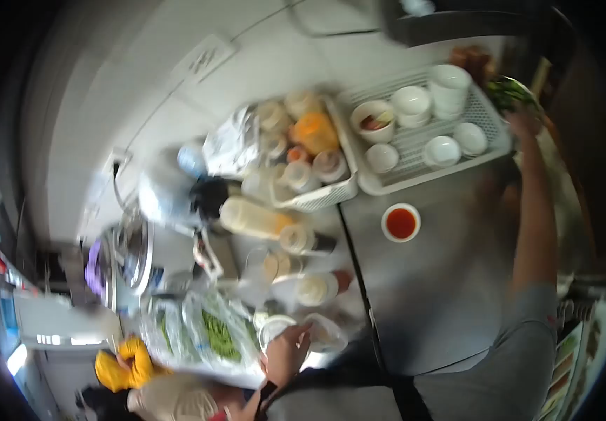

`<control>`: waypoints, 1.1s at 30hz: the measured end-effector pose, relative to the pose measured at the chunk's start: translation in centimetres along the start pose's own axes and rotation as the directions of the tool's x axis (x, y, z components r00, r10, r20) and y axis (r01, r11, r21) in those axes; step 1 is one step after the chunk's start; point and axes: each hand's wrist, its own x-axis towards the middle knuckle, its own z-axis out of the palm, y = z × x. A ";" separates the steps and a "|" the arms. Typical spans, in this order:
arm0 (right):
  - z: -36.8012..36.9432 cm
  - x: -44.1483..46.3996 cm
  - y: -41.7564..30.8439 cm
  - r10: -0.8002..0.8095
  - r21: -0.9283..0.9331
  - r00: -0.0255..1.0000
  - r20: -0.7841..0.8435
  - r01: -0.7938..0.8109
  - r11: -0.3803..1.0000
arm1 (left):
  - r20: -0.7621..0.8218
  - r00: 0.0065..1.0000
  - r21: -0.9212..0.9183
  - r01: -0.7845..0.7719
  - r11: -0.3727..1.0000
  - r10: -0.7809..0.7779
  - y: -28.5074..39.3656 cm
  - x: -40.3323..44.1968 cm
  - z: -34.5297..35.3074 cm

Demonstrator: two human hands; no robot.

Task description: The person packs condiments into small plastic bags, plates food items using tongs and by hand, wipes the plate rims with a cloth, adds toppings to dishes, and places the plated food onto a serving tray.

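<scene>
My left hand [288, 356] is low in the view, a dark band at its wrist. Its fingers are curled at a white round tub [272, 328] and a clear plastic tub [329, 334]; what they grip, if anything, is unclear. Stretched out to the upper right, my right hand [524, 121] reaches leafy greens [506, 92] at the far end of the counter. Blur hides its fingers. A small white bowl of red sauce [401, 223] sits on the metal counter [433, 288], apart from both hands.
A white perforated basket [415, 179] holds several white bowls and cups. Beside it, another basket [324, 198] is full of bottles and jars. Squeeze bottles [254, 216] and bags of green vegetables [220, 333] crowd the left side. Another person in yellow [131, 365] is at lower left.
</scene>
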 end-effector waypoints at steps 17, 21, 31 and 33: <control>8.5 10.3 4.7 -0.092 0.330 0.907 -0.412 0.243 0.912 | -0.006 0.999 -0.274 0.044 0.961 -0.047 -1.2 -0.2 0.7; 4.7 9.7 4.8 0.102 0.926 0.995 -0.019 -0.021 0.377 | -0.024 0.999 -0.332 0.031 0.943 -0.041 -1.2 -0.7 0.4; -21.0 -43.7 -9.4 -0.986 -0.336 -0.167 -0.015 -0.928 0.162 | -0.171 0.980 -0.420 -0.170 0.891 0.107 -2.7 -1.5 1.5; -21.6 -50.6 -10.5 -0.918 -0.375 -0.379 0.114 -0.873 0.314 | -0.177 0.976 -0.463 -0.195 0.865 0.125 -2.7 -1.4 1.4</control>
